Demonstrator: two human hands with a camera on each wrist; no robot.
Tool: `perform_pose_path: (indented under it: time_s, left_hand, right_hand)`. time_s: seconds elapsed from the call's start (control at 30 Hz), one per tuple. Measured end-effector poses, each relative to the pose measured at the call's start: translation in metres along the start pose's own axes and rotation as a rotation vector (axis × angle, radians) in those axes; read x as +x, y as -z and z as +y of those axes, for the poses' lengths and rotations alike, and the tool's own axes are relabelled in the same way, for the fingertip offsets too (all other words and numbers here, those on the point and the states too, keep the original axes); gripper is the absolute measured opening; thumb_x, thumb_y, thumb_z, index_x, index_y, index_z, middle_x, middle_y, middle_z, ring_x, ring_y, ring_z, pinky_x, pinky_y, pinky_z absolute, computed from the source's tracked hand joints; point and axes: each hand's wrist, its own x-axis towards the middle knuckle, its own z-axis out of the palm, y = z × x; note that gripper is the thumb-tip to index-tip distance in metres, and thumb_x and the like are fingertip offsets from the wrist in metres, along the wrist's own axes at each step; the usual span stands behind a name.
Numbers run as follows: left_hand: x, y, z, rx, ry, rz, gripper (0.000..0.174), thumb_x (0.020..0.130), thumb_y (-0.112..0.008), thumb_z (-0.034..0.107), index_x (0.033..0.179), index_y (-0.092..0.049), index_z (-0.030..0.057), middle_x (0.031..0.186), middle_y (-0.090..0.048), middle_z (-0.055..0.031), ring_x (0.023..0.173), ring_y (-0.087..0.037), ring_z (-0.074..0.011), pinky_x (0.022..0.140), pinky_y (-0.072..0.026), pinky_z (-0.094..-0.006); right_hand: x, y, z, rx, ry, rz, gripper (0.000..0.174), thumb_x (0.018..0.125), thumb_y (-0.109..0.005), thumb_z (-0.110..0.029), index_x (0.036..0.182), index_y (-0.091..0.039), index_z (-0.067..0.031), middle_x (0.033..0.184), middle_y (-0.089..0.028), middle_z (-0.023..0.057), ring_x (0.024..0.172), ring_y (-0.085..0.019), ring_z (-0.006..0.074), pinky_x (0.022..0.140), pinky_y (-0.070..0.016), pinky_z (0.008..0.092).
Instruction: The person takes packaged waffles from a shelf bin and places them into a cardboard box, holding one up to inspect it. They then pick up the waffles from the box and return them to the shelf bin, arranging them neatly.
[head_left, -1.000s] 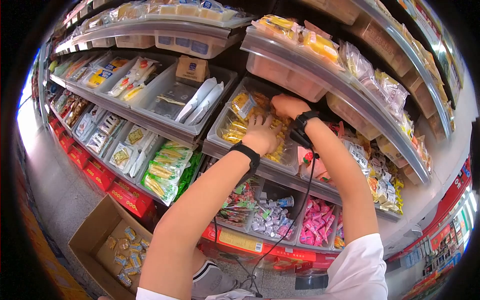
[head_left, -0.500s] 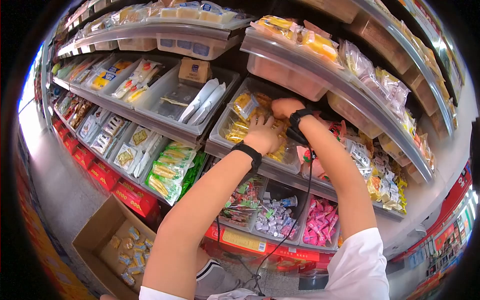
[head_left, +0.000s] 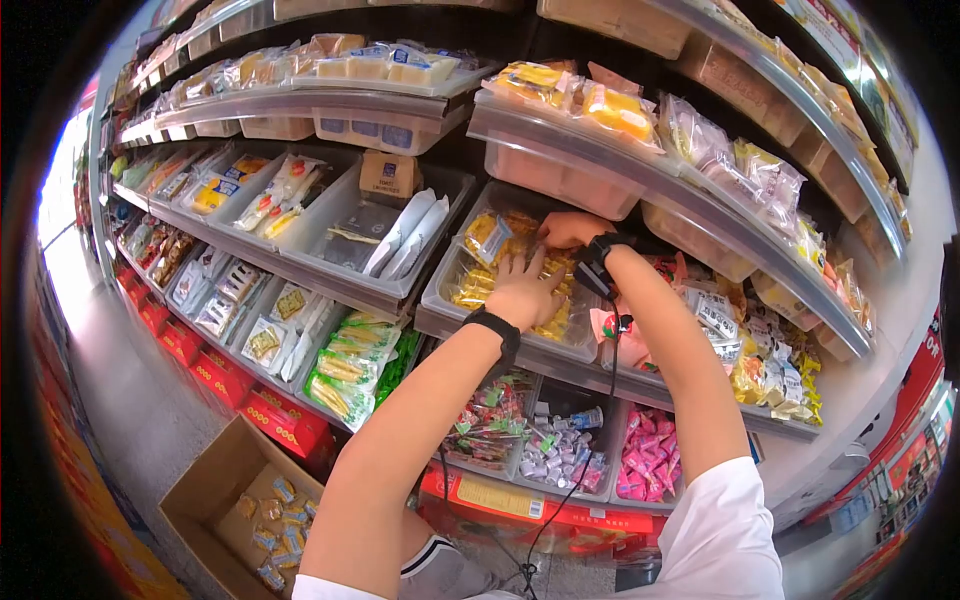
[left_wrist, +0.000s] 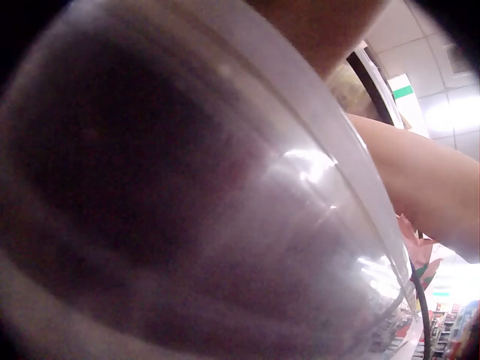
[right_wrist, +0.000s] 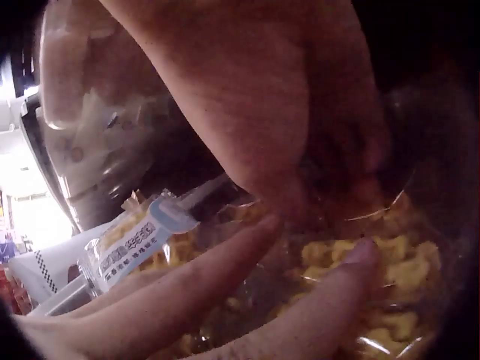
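Note:
Both hands are inside a clear plastic bin [head_left: 572, 347] of yellow snack packets [head_left: 472, 291]. My left hand [head_left: 524, 294] rests on the packets near the bin's middle, its fingers spread and straight. Farther back, my right hand [head_left: 572, 231] reaches down at the bin's rear right. In the right wrist view its fingertips are in shadow among the clear wrappers, and I cannot tell whether they grip one. A packet with a pale blue and white label [right_wrist: 139, 244] lies left of the hands there. Blurred translucent plastic [left_wrist: 187, 195] fills most of the left wrist view.
An overhanging shelf [head_left: 620, 150] juts out above the right arm. To the left sits a bin with white pouches [head_left: 415, 235] and a small brown box [head_left: 390, 175]. Candy bins [head_left: 565, 445] lie below. A cardboard box [head_left: 205, 495] with small packets stands on the floor. Black cables hang between the arms.
The head view has shifted slightly, so the lower shelves and floor box appear a little lower and farther right. Both hands stay in the same bin, the left still spread on the packets.

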Motion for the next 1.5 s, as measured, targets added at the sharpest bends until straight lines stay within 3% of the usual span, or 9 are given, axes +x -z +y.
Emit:
perform_pose_path:
  time_s: [0.07, 0.2, 0.3, 0.43, 0.7, 0.8, 1.03, 1.33, 1.5]
  left_hand:
    - [-0.001, 0.003, 0.001, -0.003, 0.000, -0.013, 0.060, 0.103, -0.036, 0.050, 0.158, -0.034, 0.0262, 0.166, -0.020, -0.0192, 0.149, -0.024, -0.0436, 0.123, -0.0120, -0.0541]
    - [-0.003, 0.004, 0.000, 0.010, -0.023, 0.002, 0.061, 0.103, -0.036, 0.051, 0.158, -0.034, 0.0260, 0.165, -0.022, -0.0206, 0.148, -0.025, -0.0440, 0.122, -0.0133, -0.0543]
    - [-0.003, 0.003, 0.001, 0.004, -0.016, 0.005, 0.060, 0.103, -0.037, 0.050, 0.157, -0.036, 0.0254, 0.164, -0.023, -0.0225, 0.148, -0.025, -0.0451, 0.122, -0.0132, -0.0553]
    - [0.001, 0.007, 0.004, 0.007, 0.005, -0.032, 0.061, 0.101, -0.041, 0.051, 0.156, -0.038, 0.0245, 0.163, -0.024, -0.0241, 0.147, -0.025, -0.0468, 0.122, -0.0138, -0.0571]
    - [0.001, 0.007, -0.003, -0.045, -0.021, 0.000, 0.066, 0.097, -0.047, 0.054, 0.156, -0.038, 0.0245, 0.163, -0.023, -0.0259, 0.147, -0.026, -0.0461, 0.122, -0.0145, -0.0570]
    - [0.000, 0.004, -0.003, -0.016, -0.001, 0.035, 0.067, 0.096, -0.047, 0.056, 0.156, -0.038, 0.0265, 0.163, -0.023, -0.0262, 0.147, -0.026, -0.0448, 0.122, -0.0151, -0.0554]
    - [0.007, 0.021, -0.007, 0.040, -0.011, -0.005, 0.075, 0.089, -0.050, 0.064, 0.154, -0.040, 0.0289, 0.160, -0.030, -0.0259, 0.148, -0.027, -0.0442, 0.120, -0.0161, -0.0559]
    - [0.006, 0.027, -0.003, 0.038, 0.046, -0.080, 0.076, 0.087, -0.054, 0.065, 0.154, -0.042, 0.0311, 0.165, -0.023, -0.0175, 0.151, -0.023, -0.0380, 0.120, -0.0144, -0.0550]
    - [0.002, 0.024, -0.006, 0.019, -0.002, -0.059, 0.075, 0.087, -0.051, 0.063, 0.153, -0.042, 0.0285, 0.167, -0.018, -0.0197, 0.150, -0.022, -0.0437, 0.119, -0.0157, -0.0596]
  right_hand:
    - [-0.005, 0.005, -0.010, -0.236, -0.013, -0.049, 0.039, 0.084, -0.063, -0.015, 0.122, -0.071, -0.0114, 0.095, -0.073, 0.0063, 0.075, -0.065, 0.0187, 0.065, -0.0515, 0.0321]
    - [-0.010, 0.009, 0.001, 0.072, -0.002, -0.084, 0.065, 0.074, -0.057, -0.007, 0.138, -0.062, -0.0137, 0.124, -0.069, 0.0127, 0.106, -0.068, 0.0287, 0.086, -0.0559, 0.0391]
    - [-0.004, 0.012, 0.000, -0.061, -0.064, -0.133, 0.074, 0.070, -0.056, -0.008, 0.144, -0.056, -0.0135, 0.140, -0.060, 0.0129, 0.122, -0.060, 0.0317, 0.095, -0.0551, 0.0421]
    - [-0.026, 0.010, -0.014, -0.066, -0.085, -0.202, 0.078, 0.070, -0.054, -0.008, 0.148, -0.052, -0.0133, 0.150, -0.051, 0.0134, 0.127, -0.057, 0.0311, 0.096, -0.0539, 0.0446]
    - [-0.034, 0.010, -0.019, -0.125, -0.016, 0.027, 0.071, 0.073, -0.046, -0.007, 0.143, -0.057, -0.0152, 0.131, -0.065, 0.0167, 0.107, -0.067, 0.0306, 0.082, -0.0554, 0.0430]
    - [-0.031, 0.009, -0.027, -0.262, -0.056, -0.097, 0.070, 0.074, -0.046, -0.006, 0.141, -0.059, -0.0174, 0.121, -0.070, 0.0160, 0.106, -0.067, 0.0302, 0.079, -0.0557, 0.0425]
    - [-0.018, -0.002, 0.020, 0.147, -0.084, -0.026, 0.073, 0.076, -0.058, -0.007, 0.147, -0.054, -0.0227, 0.146, -0.055, 0.0097, 0.108, -0.068, 0.0267, 0.084, -0.0589, 0.0357]
    - [-0.057, 0.020, -0.003, -0.177, -0.125, -0.118, 0.074, 0.072, -0.065, -0.011, 0.143, -0.057, -0.0277, 0.130, -0.067, 0.0104, 0.101, -0.071, 0.0253, 0.079, -0.0573, 0.0420]
    - [-0.045, 0.004, 0.017, -0.173, 0.053, 0.131, 0.072, 0.075, -0.057, -0.003, 0.143, -0.057, -0.0278, 0.133, -0.066, 0.0104, 0.112, -0.068, 0.0286, 0.086, -0.0564, 0.0439]
